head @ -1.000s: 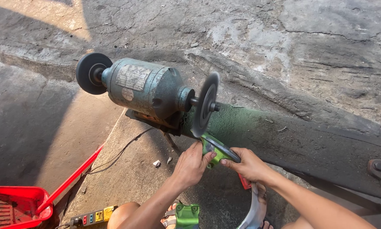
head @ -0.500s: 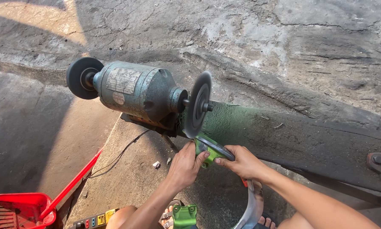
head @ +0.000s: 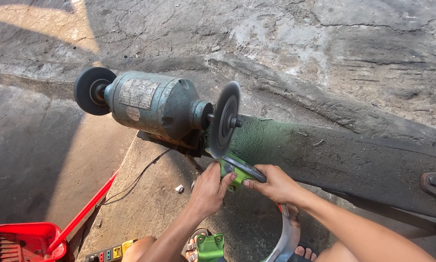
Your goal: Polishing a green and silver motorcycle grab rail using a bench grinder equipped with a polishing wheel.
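Head: both hands (head: 242, 184) gripping green blade (head: 235, 170).

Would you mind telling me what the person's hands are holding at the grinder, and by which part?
Both hands, left and right, grip a green-painted curved metal piece near its upper end, which is pressed to the grinding wheel.

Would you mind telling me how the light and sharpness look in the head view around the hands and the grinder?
Head view: hard sunlight hits the left hand, right hand and green piece; the bench grinder is mostly in shade, its right wheel slightly soft-edged; a bright sun patch nearly washes out top left; elsewhere sharp.
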